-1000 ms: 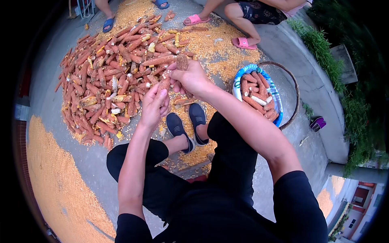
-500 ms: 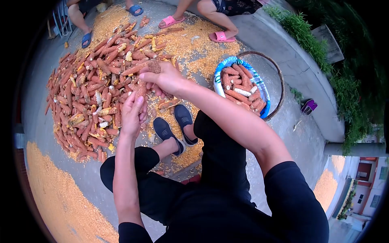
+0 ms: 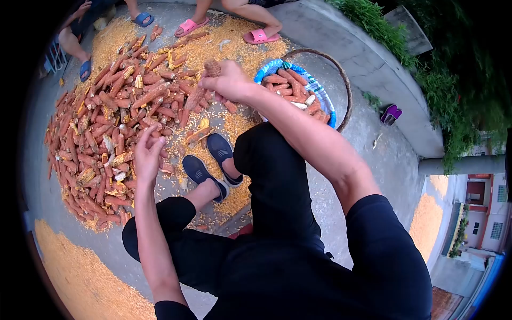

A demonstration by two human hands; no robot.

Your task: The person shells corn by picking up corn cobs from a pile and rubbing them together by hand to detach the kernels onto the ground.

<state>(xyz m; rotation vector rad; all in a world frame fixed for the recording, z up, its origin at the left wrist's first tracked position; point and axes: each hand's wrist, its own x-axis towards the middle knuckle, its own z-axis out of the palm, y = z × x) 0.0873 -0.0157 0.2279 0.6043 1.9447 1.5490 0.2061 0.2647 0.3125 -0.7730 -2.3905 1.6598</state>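
Note:
My right hand is closed around reddish corn cobs: the end of one sticks up above the fingers, and another points down below them. My left hand hovers over the near edge of the cob pile, fingers apart, with nothing in it. The big pile of cobs lies on the ground to the left, some with yellow kernels still on. Right of my right hand, a round basket with a blue and white lining holds several bare cobs.
Loose kernels lie around my grey shoes. Other people's feet in pink sandals and blue sandals are beyond the pile. A purple shoe sits by the concrete kerb. More kernels spread at lower left.
My left hand has let go of the cob and moved down and away from my right hand, which keeps its hold. The whole view has shifted, so the pile and basket appear farther left.

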